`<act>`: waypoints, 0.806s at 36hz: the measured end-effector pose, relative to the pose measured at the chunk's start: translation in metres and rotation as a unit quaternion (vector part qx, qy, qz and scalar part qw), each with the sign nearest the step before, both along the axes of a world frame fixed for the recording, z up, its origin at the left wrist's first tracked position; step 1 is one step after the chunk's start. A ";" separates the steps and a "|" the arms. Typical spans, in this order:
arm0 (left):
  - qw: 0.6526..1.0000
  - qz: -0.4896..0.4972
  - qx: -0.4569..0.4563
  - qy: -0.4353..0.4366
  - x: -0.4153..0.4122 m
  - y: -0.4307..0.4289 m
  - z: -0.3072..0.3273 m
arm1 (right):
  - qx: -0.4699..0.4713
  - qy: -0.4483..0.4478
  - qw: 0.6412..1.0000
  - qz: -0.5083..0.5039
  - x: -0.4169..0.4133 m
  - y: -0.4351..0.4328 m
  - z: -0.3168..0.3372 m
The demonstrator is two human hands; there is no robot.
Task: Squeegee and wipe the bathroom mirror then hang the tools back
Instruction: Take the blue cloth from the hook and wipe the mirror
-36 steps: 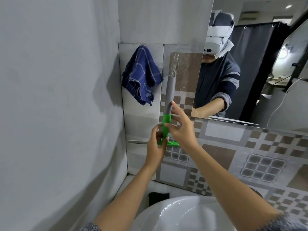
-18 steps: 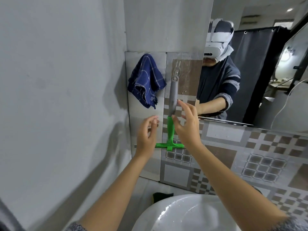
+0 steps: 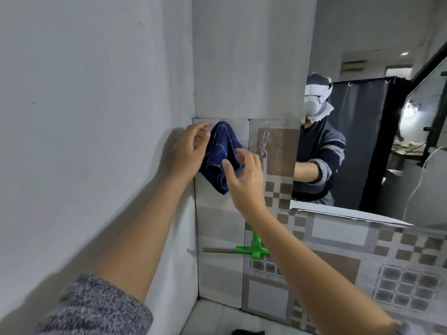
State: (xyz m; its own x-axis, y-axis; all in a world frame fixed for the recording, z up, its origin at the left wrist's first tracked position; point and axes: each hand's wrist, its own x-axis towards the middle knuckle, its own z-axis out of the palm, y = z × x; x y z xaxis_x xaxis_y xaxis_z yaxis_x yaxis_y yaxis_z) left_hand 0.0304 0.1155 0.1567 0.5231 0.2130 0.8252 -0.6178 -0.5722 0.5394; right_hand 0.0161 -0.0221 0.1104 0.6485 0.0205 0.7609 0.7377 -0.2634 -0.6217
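A dark blue checked cloth [image 3: 221, 151] hangs high on the tiled wall in the corner. My left hand [image 3: 189, 151] is at its left edge, fingers spread and touching the fabric. My right hand [image 3: 244, 182] reaches at its lower right side, fingers apart, tips against the cloth. The squeegee [image 3: 254, 247], with a grey handle and a green head, hangs from a hook [image 3: 263, 141] on the tiles just right of the cloth; my right forearm covers most of its handle. The mirror [image 3: 375, 117] fills the upper right.
A plain grey wall [image 3: 84, 117] closes in on the left. Patterned brown and grey tiles [image 3: 338, 262] run below the mirror. The mirror reflects a person, a dark curtain and a bright lamp. A dark item [image 3: 248, 331] peeks in at the bottom edge.
Both hands have left the hanging squeegee and risen up and left to the blue cloth. The view has tilted upward, so the washbasin is out of sight.
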 end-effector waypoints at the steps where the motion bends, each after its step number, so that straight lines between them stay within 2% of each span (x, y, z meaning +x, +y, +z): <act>1: 1.000 -0.012 0.024 -0.002 0.006 0.002 0.004 | 0.003 0.003 1.000 -0.002 0.003 0.005 0.000; 6: 0.992 -0.061 0.110 0.022 0.026 0.009 0.015 | 0.008 0.009 1.000 -0.003 0.012 0.023 0.001; 11: 0.988 -0.082 0.126 0.023 0.033 0.014 0.015 | -0.005 0.013 1.000 0.004 0.017 0.020 0.003; 17: 0.981 -0.074 0.177 0.011 0.029 0.012 0.017 | -0.015 0.035 0.999 0.005 0.011 0.006 0.027; 24: 0.978 0.001 0.207 -0.032 0.023 0.004 0.025 | -0.062 -0.005 0.997 -0.034 -0.001 -0.018 0.069; 29: 0.977 -0.007 0.209 -0.037 0.011 -0.004 0.035 | -0.102 -0.036 0.992 -0.061 -0.009 -0.034 0.103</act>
